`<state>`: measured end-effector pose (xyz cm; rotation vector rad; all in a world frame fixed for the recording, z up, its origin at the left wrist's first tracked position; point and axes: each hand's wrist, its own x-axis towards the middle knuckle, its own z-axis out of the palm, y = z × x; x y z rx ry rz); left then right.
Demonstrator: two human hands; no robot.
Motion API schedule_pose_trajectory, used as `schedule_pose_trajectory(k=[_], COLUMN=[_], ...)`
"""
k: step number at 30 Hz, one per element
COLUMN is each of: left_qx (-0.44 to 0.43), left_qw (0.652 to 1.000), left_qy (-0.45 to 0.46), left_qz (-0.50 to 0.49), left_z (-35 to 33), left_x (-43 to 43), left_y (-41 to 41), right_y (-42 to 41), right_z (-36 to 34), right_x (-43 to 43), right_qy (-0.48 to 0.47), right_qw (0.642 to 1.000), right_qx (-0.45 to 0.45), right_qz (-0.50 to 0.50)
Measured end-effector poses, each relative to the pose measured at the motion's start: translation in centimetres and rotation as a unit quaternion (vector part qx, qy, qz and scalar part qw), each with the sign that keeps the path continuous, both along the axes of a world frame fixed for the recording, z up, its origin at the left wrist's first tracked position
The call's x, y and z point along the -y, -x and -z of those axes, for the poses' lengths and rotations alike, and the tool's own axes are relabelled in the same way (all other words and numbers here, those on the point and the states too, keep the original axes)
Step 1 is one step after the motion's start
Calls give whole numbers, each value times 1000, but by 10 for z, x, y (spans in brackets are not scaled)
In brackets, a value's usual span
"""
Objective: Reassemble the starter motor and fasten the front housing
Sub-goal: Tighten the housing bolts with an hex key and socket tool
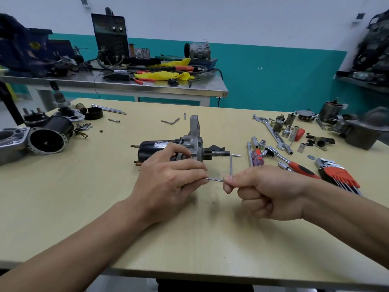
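Plainly, one starter motor (149, 148) lay on its side at the middle of the table (189, 239). Its long axis ran left to right across us, with the black body toward our left and the bare shaft end pointing right. The front housing (194, 131) stood on edge around it, flange upward. Our left hand (168, 182) rested against the near side of the motor, fingers curled and pinching one end of a single thin steel rod (215, 180). Our right hand (265, 192), closed into a fist just to the right, pinched the rod's other end between thumb and forefinger. The rod sat level, roughly parallel to the motor's axis. One L-shaped hex key (231, 165) showed just beyond the right fingers, though we could not tell whether it lay on the table or was held. Further right we counted one red-handled ratchet (294, 165), one screwdriver (257, 158) and one orange hex key set (336, 175).
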<state>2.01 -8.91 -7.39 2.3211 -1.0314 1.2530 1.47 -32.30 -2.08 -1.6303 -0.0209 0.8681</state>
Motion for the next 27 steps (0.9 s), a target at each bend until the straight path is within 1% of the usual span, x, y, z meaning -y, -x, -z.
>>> schedule_pose_trajectory(k=[2, 4, 6, 8, 10, 11, 13, 15, 16, 17, 19, 22, 25, 27], left_qx=[2, 5, -2, -26, -61, -83, -136, -161, -160, -154, -143, -152, -191, -212], left_qw=[1000, 1000, 1000, 999, 995, 990, 975, 960, 955, 953, 956, 966, 973, 975], left_qy=[-6, -6, 4, 9, 15, 27, 51, 36, 25, 16, 7, 10, 13, -7], left_qz=[1, -5, -12, -36, -83, -112, -171, -226, -247, -260, -256, -210, -125, -66], left_z=[0, 0, -2, -3, -4, -5, -8, -9, -9, -9, -10, -12, -16, -19], left_x=[0, 1, 2, 2, 3, 3, 5, 8, 10, 11, 13, 8, -5, -13], left_y=[-1, -2, -1, 0, 2, 4, 6, 6, 6, 6, 4, -2, -13, -22], right_y=[-1, -5, -12, -18, -21, -22, -19, -13, -11, -11, -12, -13, -12, -11], right_z=[1, 1, 1, 1, 6, 11, 25, 40, 46, 49, 51, 52, 53, 53], right_x=[0, 2, 9, 22, 35, 41, 44, 41, 39, 38, 37, 36, 38, 39], right_qy=[-16, -11, 26, 106, 188, 215, 280, 367, 398, 415, 429, 434, 439, 440], right_qw=[999, 1000, 996, 972, 924, 892, 813, 730, 703, 691, 683, 675, 669, 668], right_qx=[-27, -3, 82, 206, 332, 395, 509, 576, 589, 592, 591, 594, 595, 595], right_qz=[9, -4, -31, -32, 17, 39, 40, 9, 3, 9, 29, 50, 72, 77])
